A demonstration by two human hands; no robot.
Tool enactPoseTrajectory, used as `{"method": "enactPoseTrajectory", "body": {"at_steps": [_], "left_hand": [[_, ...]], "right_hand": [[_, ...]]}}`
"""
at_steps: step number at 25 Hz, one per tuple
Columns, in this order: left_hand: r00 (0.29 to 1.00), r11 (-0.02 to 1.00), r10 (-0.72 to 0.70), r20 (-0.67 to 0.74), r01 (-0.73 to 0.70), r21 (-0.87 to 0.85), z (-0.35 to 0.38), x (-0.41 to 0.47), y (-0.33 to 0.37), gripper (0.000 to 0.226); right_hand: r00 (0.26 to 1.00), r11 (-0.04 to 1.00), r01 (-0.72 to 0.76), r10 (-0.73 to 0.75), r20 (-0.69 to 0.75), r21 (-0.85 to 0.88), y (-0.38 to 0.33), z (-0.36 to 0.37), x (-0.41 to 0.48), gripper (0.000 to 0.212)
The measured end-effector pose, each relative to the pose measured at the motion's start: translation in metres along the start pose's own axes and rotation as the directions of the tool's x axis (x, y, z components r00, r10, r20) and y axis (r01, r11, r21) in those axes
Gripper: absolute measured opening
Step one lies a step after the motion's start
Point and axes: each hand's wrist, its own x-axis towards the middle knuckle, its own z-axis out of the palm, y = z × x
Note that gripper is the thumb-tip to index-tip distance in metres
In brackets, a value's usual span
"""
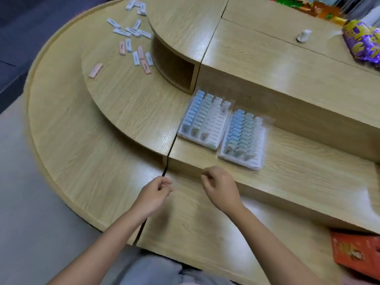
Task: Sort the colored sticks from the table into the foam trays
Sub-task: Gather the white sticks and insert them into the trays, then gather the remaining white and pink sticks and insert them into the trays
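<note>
Your left hand (155, 195) and right hand (221, 188) both hover over the light wood stepped desk (92, 140), on the near side of the left white foam tray (217, 125). Neither hand touches it.
- Right hand: fingers curled into the palm, nothing visible in them.
- Left hand: thumb pressed against the curled index finger. The frame is motion-blurred, so I cannot tell whether it pinches anything.

The left white foam tray sits on the desk's middle tier with its slots in columns. It has one column of blue sticks, one of pale green and a partly filled white one. A stick or two sit at the far end of the last column.

The right white foam tray (258, 145) lies just beside it, to its right. It has a blue column, a green column and what looks like one stick at the far end of the third.

The loose colored sticks are well apart from the left tray, beyond it and to its left:
- a lone pink stick (95, 70)
- a mixed pink and pale group (139, 56)
- a white cluster (131, 31) farther out
- a few more white ones (136, 6) by the far edge

Beyond the tray and to its right, on the top tier, are a small white object (303, 36) and a purple-and-yellow snack bag (362, 44). A red-orange printed box (357, 254) lies to the near right of the tray.
</note>
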Motion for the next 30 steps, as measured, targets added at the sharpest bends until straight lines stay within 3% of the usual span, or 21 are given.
{"method": "enactPoseTrajectory", "body": {"at_steps": [2, 4, 9, 14, 17, 24, 30], "left_hand": [[0.996, 0.998, -0.052, -0.076, 0.049, -0.042, -0.004, -0.016, -0.024, 0.014], [0.976, 0.982, -0.136, -0.17, 0.11, -0.154, -0.001, -0.043, -0.055, 0.014], [0.923, 0.902, -0.302, -0.239, 0.196, -0.384, -0.01, -0.129, -0.143, 0.011], [0.807, 0.856, -0.434, -0.4, 0.231, -0.461, -0.084, -0.181, -0.243, 0.015], [0.77, 0.819, -0.496, -0.402, 0.261, -0.51, -0.148, -0.194, -0.292, 0.014], [0.777, 0.885, -0.454, -0.436, 0.336, -0.322, -0.344, -0.182, -0.333, 0.017], [0.87, 0.929, -0.36, -0.336, 0.3, -0.218, -0.462, -0.097, -0.31, 0.016]], "right_hand": [[0.979, 1.0, -0.025, 0.025, 0.203, -0.002, 0.001, 0.018, -0.027, 0.013], [0.919, 0.998, 0.046, -0.025, 0.394, -0.043, 0.0, 0.036, -0.044, 0.016], [0.756, 0.951, 0.299, -0.188, 0.626, -0.074, -0.06, 0.1, -0.035, 0.021], [0.64, 0.89, 0.455, -0.309, 0.704, -0.023, -0.167, 0.181, -0.015, 0.025], [0.607, 0.899, 0.435, -0.256, 0.752, -0.045, -0.224, 0.236, -0.008, 0.024], [0.606, 0.921, 0.339, -0.059, 0.793, -0.191, -0.282, 0.31, -0.004, 0.021], [0.61, 0.945, 0.25, 0.016, 0.792, -0.212, -0.321, 0.361, 0.062, 0.029]]}}
